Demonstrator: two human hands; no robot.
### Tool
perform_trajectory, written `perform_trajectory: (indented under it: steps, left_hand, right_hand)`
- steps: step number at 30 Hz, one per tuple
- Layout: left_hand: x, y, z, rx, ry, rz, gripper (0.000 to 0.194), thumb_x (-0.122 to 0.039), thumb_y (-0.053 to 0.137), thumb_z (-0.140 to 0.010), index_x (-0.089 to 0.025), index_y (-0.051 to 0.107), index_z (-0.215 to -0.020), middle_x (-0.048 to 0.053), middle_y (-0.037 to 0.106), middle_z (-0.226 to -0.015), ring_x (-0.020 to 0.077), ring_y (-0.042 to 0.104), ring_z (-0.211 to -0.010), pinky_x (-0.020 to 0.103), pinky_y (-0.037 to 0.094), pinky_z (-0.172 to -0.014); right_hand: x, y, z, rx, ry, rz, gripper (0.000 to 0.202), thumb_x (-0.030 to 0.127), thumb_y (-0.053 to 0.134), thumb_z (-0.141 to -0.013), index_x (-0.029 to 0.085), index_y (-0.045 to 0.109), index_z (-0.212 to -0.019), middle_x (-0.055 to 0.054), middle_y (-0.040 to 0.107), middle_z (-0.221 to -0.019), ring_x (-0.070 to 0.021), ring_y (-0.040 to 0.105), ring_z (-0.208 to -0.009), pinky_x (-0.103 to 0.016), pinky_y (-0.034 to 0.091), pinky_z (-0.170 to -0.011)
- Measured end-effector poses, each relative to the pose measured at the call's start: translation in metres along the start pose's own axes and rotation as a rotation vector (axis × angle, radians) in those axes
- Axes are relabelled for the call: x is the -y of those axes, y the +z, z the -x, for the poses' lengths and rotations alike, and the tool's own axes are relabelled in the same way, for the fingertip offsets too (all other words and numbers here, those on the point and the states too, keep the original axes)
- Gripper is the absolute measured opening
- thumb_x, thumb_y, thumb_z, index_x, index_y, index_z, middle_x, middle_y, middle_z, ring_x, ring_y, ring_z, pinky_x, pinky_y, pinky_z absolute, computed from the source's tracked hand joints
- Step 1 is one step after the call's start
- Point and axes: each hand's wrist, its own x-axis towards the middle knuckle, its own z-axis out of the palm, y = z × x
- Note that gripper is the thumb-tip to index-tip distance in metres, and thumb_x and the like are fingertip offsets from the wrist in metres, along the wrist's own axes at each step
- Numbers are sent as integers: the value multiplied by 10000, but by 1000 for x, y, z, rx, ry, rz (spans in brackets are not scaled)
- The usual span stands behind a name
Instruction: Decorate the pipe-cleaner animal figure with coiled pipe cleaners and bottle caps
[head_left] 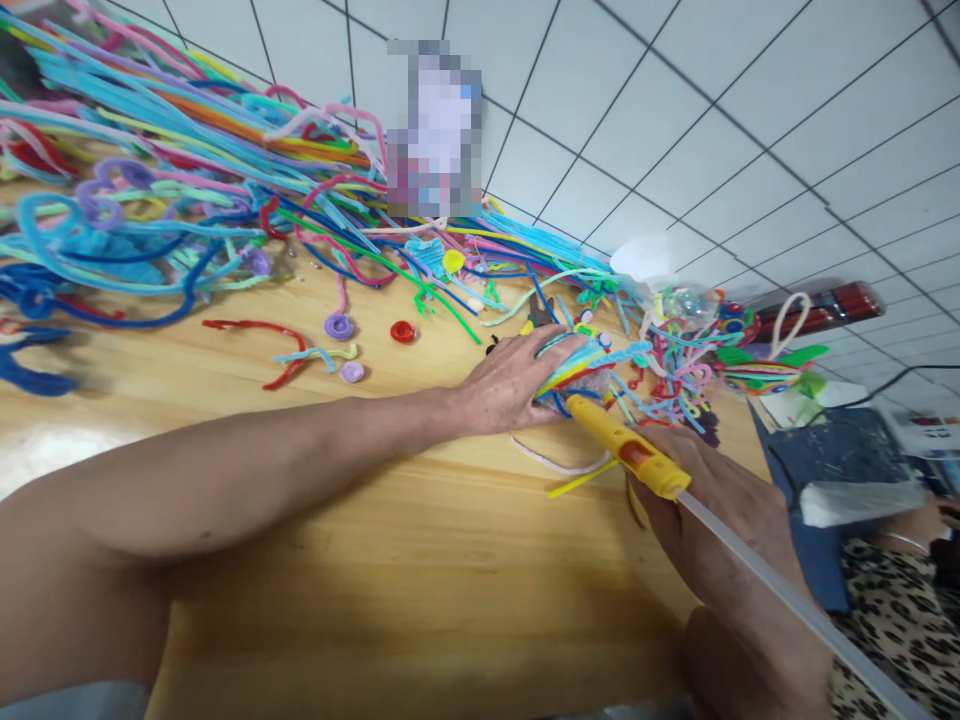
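My left hand [514,380] is wrapped round a rounded, clear-looking object [581,375] banded with blue, yellow, red and green pipe cleaners. Gripped in my right hand [720,500] is a yellow glue gun [626,445] with a long translucent glue stick [787,600] coming out of its rear. The gun's front end is close against the lower side of the banded object; whether they touch I cannot tell. Below them on the wooden table [420,560] lie a yellow strip [583,479] and a pale pipe cleaner loop [555,463].
Piles of coloured pipe cleaners [225,130] run along the table's back edge. Purple [339,327] and red coils [403,331] lie at the left. A clear ball [690,305] and more pipe cleaners sit at the right, near a person in a leopard-print garment [892,620].
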Motion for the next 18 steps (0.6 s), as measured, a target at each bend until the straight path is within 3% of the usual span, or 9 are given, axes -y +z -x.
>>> perform_trajectory:
  steps: [6,18]
  left_hand:
    - [-1,-1,0,2,9,-7,942,-527,794,-907,-228,316,-1662,246,413,-1672,440,545,-1463,640,508,-1145]
    - [-4,-4,-2,25,-19,1,923,-519,780,-914,-252,322,-1669,231,413,-1680,428,537,-1475,629,494,-1167]
  right_hand:
    - [-1,1,3,5,43,-10,160,272,521,-1107,184,620,-1197,-75,773,-954,-216,734,-775,-319,515,-687]
    - [-1,0,4,7,45,-10,158,207,549,-1076,181,631,-1208,-69,774,-952,-215,732,-788,-321,515,-711]
